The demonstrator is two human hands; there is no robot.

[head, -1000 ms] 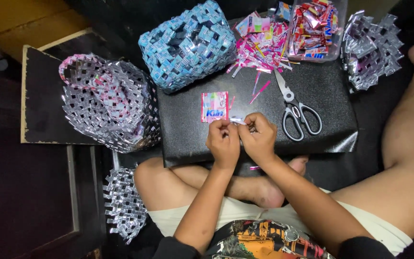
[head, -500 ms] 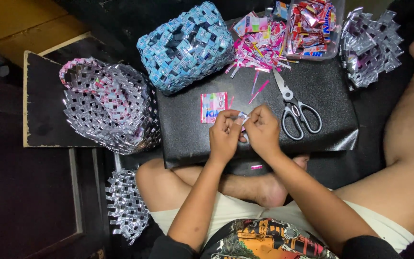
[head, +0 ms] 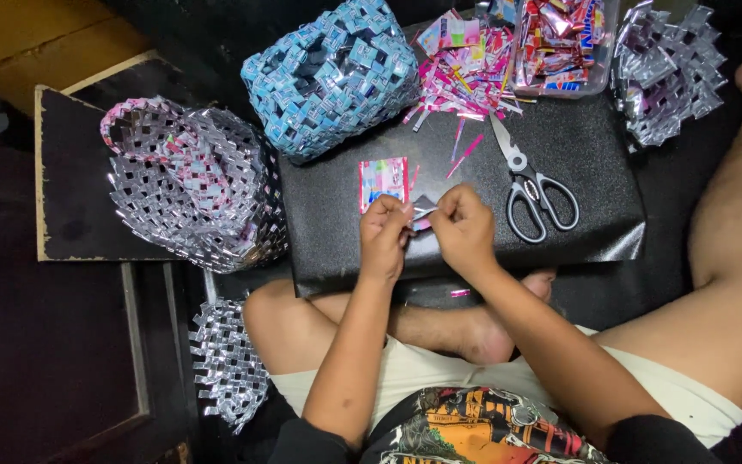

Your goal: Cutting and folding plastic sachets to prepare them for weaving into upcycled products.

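Both hands meet over a black board that rests on my crossed legs. My left hand and my right hand pinch a small folded silver wrapper strip between their fingertips. A flat pink and blue wrapper lies just beyond my left hand. Black-handled scissors lie shut to the right of my right hand.
A blue woven basket stands at the board's far left corner. A silver-pink woven basket sits at left, a woven silver strip by my knee. Cut pink strips, a clear tub of wrappers and a silver woven piece lie beyond.
My hands stay together over the board, working the small strip; the fingers have shifted slightly. Nothing else has moved.
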